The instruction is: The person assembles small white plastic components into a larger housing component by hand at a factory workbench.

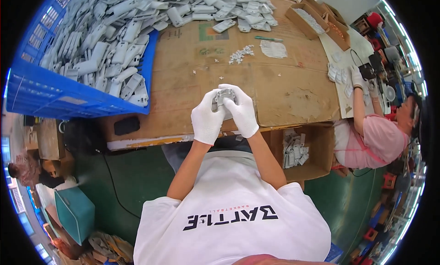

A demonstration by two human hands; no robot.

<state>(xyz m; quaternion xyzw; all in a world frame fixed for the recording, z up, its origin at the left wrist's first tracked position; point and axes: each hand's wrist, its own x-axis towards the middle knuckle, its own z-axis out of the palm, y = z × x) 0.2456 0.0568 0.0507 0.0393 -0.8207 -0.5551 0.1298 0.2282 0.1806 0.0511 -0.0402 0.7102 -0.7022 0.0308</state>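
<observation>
Both my hands wear white knitted gloves and meet over the near part of the cardboard-covered table. Between them is a small grey-white plastic housing (225, 98), held from both sides. My left hand (206, 119) wraps its left side; my right hand (241, 111) closes on its right, the thumb lying over the top. Fingers hide much of the part. Beyond my hands, a small heap of tiny white pieces (241, 54) lies on the cardboard (183, 77), with a few strays nearer to me.
At the left a blue crate (68, 93) overflows with pale plastic housings (121, 52). A green pen-like tool (268, 38) lies beyond. A black object (127, 125) sits at the near edge. Below the table, a carton (316, 157) holds white parts. A co-worker (373, 139) works at right.
</observation>
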